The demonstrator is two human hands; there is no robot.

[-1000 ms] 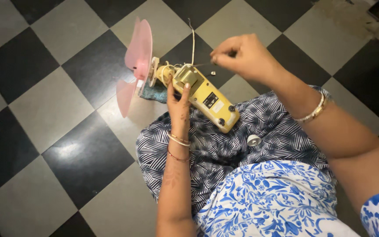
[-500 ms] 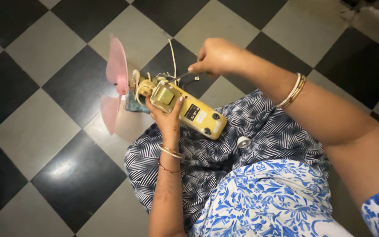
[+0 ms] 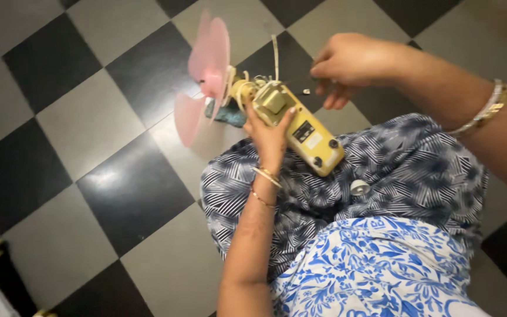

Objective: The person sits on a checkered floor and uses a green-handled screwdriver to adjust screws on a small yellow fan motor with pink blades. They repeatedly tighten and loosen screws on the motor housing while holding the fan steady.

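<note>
Head view, looking straight down at someone sitting on a black and grey checkered floor (image 3: 112, 194). The yellow fan (image 3: 300, 126) lies across the lap, on the striped cloth (image 3: 406, 170), with its pink blades (image 3: 206, 70) sticking out toward 10 o'clock over the tiles. The casing looks open at the blade end, pale wires (image 3: 274, 58) poking up toward 12. Left hand (image 3: 268, 138) comes up from 6 o'clock and is wrapped around the fan body, fingers curled over the open part. Right hand (image 3: 353, 64) sits at 1 o'clock from the fan, fingers bunched together just off the motor end; can't tell what it's pinching, too small. A little silver cap (image 3: 359, 188) rests on the cloth at 4 o'clock from the fan.
</note>
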